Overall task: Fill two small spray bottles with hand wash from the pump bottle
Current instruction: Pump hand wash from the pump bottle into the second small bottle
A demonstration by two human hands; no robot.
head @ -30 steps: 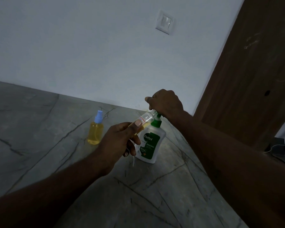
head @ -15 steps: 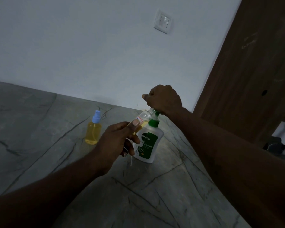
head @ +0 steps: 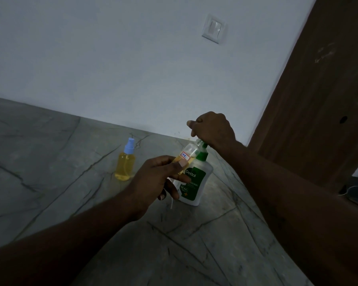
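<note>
Frame centre: left hand (head: pixel 159 178) grips uncapped small bottle (head: pixel 189 150), tilted, mouth at pump spout. Right hand (head: pixel 213 131) curled over top of pump bottle (head: pixel 196 182). Capped spray bottle (head: pixel 125 165) upright, left of centre, apart.

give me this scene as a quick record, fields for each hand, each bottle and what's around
left hand: grips the open small bottle, tilted, mouth up at the pump spout
right hand: curled over the pump head of the pump bottle
open small bottle: no cap, labelled, some yellow liquid inside
pump bottle: upright on the surface, white with a green label
capped spray bottle: upright, blue cap on, yellow liquid, left of the pump bottle, not touching it
surface: grey veined stone
background: wall switch, brown door
</note>
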